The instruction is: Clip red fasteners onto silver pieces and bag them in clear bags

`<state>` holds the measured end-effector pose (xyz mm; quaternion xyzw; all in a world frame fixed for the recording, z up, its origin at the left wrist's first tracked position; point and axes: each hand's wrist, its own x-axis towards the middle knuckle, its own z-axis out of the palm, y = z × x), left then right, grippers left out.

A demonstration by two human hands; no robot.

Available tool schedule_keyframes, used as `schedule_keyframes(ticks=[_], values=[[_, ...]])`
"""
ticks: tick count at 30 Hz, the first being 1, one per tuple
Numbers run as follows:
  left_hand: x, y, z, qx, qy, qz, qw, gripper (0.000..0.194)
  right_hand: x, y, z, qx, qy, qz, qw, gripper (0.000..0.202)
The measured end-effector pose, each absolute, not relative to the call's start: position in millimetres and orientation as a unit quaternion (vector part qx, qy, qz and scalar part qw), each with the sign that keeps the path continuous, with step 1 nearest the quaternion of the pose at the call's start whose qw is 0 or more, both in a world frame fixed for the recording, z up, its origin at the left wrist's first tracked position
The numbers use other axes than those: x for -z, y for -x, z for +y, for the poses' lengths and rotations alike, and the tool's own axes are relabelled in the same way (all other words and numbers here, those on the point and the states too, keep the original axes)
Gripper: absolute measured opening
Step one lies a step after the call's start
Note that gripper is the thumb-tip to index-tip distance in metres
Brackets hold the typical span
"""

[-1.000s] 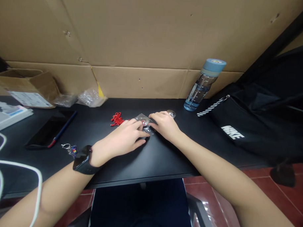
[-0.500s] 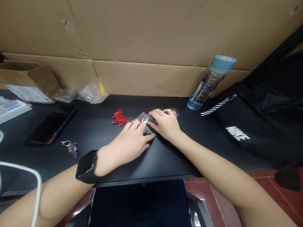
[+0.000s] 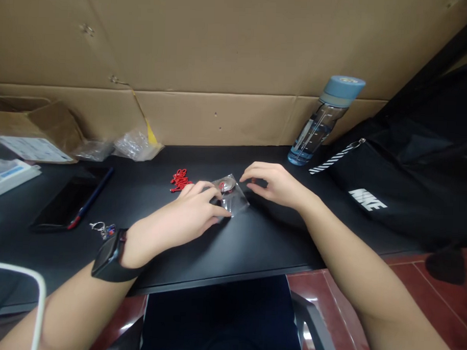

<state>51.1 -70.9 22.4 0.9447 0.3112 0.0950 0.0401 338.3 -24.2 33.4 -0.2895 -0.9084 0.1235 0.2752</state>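
A small clear plastic bag (image 3: 238, 205) lies on the black desk (image 3: 253, 257), and a round shiny piece (image 3: 227, 184) with a bit of red shows at its upper part. My left hand (image 3: 194, 209), wearing a black watch on the wrist, rests at the bag's left edge with its fingers apart and touching it. Just right of the bag hovers my right hand (image 3: 275, 184), thumb and fingers parted, holding nothing I can see. A small pile of red cord loops (image 3: 180, 180) lies beyond my left hand, partly near its fingers.
A water bottle (image 3: 319, 122) and a black bag (image 3: 355, 184) stand to the right. At left are a dark phone-like slab (image 3: 72, 200), a keyring charm (image 3: 103, 230), a cardboard box (image 3: 36, 127), crumpled plastic (image 3: 137, 146) and white cables (image 3: 41, 291).
My right hand has lifted off the plastic bag and moved right. My left hand has shifted slightly left, uncovering more of the bag. The shiny dome beside my right hand no longer shows.
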Motion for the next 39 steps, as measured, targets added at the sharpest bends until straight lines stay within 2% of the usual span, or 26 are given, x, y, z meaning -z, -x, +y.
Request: schedule_keyframes(ticks=[3,6,9,13,21,34,39], values=[[-29,-43,-60,-0.111,-0.952,0.278,0.058,0.039,-32,-339,-21,-0.14,0.291,-0.916,0.239,0.023],[-39,-40,-52,-0.12,-0.953,0.27,0.063,0.031,-25,-331,-21,-0.166,0.278,-0.923,0.209,0.022],[-43,-42,-50,-0.126,-0.947,0.289,0.061,0.023,-20,-324,-23,-0.163,0.291,-0.919,0.211,0.014],[-40,-47,-49,-0.138,-0.935,0.322,0.057,0.023,-17,-322,-24,-0.159,0.296,-0.917,0.216,0.009],[-29,-49,-38,-0.171,-0.906,0.382,0.067,0.033,-20,-324,-24,-0.167,0.317,-0.904,0.235,0.01],[-20,-57,-37,-0.202,-0.905,0.36,0.102,0.009,-22,-336,-16,-0.199,0.314,-0.9,0.228,0.011],[-26,-55,-38,-0.207,-0.881,0.392,0.166,0.014,-26,-344,-13,-0.226,0.305,-0.901,0.212,0.01]])
